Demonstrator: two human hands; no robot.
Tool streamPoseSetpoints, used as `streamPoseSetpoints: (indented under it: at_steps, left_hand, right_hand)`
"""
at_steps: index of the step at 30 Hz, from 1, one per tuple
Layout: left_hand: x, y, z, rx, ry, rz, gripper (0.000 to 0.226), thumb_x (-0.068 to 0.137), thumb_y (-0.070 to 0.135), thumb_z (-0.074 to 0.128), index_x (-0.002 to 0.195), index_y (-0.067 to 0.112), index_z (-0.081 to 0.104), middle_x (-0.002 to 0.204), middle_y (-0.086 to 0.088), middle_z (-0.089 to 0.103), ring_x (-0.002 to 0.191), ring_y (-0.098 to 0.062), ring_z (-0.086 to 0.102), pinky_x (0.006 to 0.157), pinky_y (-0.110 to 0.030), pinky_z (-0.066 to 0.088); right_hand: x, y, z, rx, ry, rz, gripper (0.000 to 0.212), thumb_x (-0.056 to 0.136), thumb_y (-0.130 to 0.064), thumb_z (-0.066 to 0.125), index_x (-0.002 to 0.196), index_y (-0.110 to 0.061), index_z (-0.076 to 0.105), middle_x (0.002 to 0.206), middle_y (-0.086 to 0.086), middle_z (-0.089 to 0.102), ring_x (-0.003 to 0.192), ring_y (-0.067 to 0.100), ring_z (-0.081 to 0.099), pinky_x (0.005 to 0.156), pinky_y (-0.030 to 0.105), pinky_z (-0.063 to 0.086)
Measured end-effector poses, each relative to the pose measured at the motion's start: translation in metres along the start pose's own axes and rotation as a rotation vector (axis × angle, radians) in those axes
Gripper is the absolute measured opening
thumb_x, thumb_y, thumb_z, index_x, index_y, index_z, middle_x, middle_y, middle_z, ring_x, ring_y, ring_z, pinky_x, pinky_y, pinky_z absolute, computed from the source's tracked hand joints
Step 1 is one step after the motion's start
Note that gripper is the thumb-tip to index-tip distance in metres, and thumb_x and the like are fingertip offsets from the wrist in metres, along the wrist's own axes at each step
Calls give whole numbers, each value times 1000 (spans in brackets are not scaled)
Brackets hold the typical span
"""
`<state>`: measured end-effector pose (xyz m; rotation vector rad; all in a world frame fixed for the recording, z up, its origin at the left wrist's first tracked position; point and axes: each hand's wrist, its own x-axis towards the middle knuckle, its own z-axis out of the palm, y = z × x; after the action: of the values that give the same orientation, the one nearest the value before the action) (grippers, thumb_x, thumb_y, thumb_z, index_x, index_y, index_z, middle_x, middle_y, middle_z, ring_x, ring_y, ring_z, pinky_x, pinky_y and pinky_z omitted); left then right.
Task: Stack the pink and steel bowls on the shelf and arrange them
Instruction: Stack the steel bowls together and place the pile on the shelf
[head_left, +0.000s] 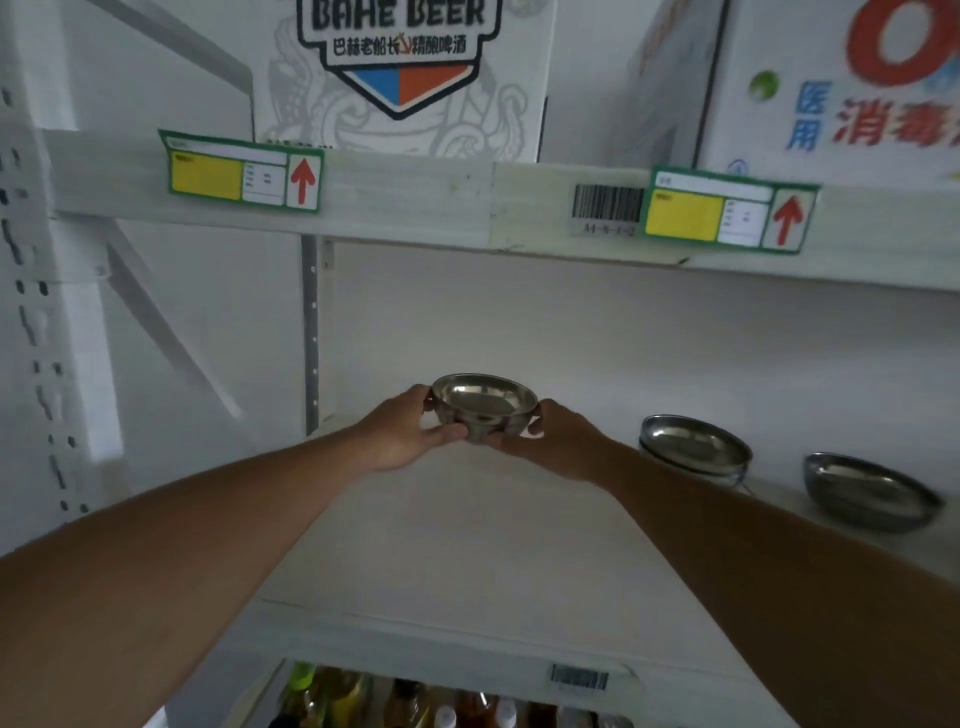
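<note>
A small steel bowl (483, 405) is held upright above the white shelf board (467, 545), toward the back. My left hand (410, 431) grips its left side, thumb under the base. My right hand (550, 441) grips its right side. To the right on the same shelf stands a stack of steel bowls (693, 449). Further right, a single steel bowl (867, 493) sits near the frame edge. No pink bowl is in view.
An upper shelf beam (415, 197) with yellow labels and a barcode runs overhead, carrying a beer carton (400, 67) and a second carton (841, 83). A perforated upright (31, 312) stands at left. Bottles (415, 701) fill the shelf below.
</note>
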<state>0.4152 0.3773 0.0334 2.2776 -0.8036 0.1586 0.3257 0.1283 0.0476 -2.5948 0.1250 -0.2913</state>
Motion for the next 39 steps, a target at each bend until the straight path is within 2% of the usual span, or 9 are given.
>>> streamPoseSetpoints:
  at_steps: [5, 11, 17, 22, 27, 31, 34, 37, 39]
  left_hand:
    - [25, 44, 31, -67, -27, 69, 75, 94, 61, 76, 152, 19, 54, 154, 1, 61, 144, -20, 57, 117, -42, 48]
    - [39, 107, 56, -100, -57, 167, 75, 89, 68, 77, 147, 25, 55, 148, 8, 62, 141, -15, 57, 108, -33, 47]
    - [43, 167, 87, -65, -100, 226, 74, 94, 61, 75, 151, 19, 56, 154, 2, 60, 144, -17, 56, 121, -39, 46]
    - [53, 206, 112, -6, -153, 219, 78, 94, 64, 75, 154, 21, 52, 158, 2, 57, 148, -20, 51, 119, -39, 45]
    - [64, 225, 137, 39, -179, 162, 83, 96, 62, 74, 158, 15, 45, 160, -4, 54, 147, -23, 51, 104, -31, 40]
    - [72, 228, 152, 39, -196, 118, 80, 96, 60, 75, 157, 17, 46, 162, -2, 53, 150, -22, 48, 105, -30, 40]
    - [76, 222, 164, 42, -197, 71, 77, 96, 59, 76, 155, 18, 48, 159, -1, 55, 151, -21, 48, 108, -32, 42]
    - [79, 217, 173, 45, -201, 33, 81, 93, 62, 77, 158, 23, 47, 160, 3, 53, 148, -17, 49, 114, -34, 45]
    - [80, 215, 178, 18, -211, 30, 80, 90, 66, 79, 155, 30, 51, 149, 12, 57, 135, -7, 52, 102, -25, 45]
  right_hand:
    - [-32, 19, -57, -256, 72, 61, 97, 71, -95, 54, 137, -24, 56, 112, -4, 64, 113, 21, 54, 91, 34, 35]
    - [-68, 62, -105, -208, 176, 61, 76, 63, -98, 54, 117, -45, 58, 85, -26, 52, 100, 16, 54, 84, 32, 36]
    - [-86, 105, -139, -119, 165, 165, 117, 41, -104, 59, 136, -36, 59, 113, -11, 65, 117, 20, 61, 87, 31, 46]
    - [-100, 148, -163, -52, 125, 133, 59, 60, -93, 65, 96, -46, 59, 91, -19, 63, 95, 10, 64, 73, 27, 47]
    - [-96, 180, -172, -41, 134, 100, 44, 66, -89, 64, 82, -49, 56, 75, -23, 55, 78, -4, 53, 63, 23, 38]
    - [-87, 199, -171, -41, 120, 89, 64, 71, -87, 65, 115, -42, 55, 92, -27, 50, 83, -4, 50, 64, 18, 34]
    - [-76, 214, -160, -43, 141, 71, 86, 76, -79, 70, 140, -23, 53, 107, -15, 53, 94, 8, 54, 62, 18, 34]
    - [-68, 224, -151, -48, 143, 34, 34, 81, -69, 74, 99, -45, 59, 86, -27, 50, 75, -5, 51, 57, 12, 33]
    - [-62, 228, -146, -32, 100, 9, 29, 83, -69, 71, 91, -48, 52, 83, -27, 50, 72, -5, 52, 56, 13, 34]
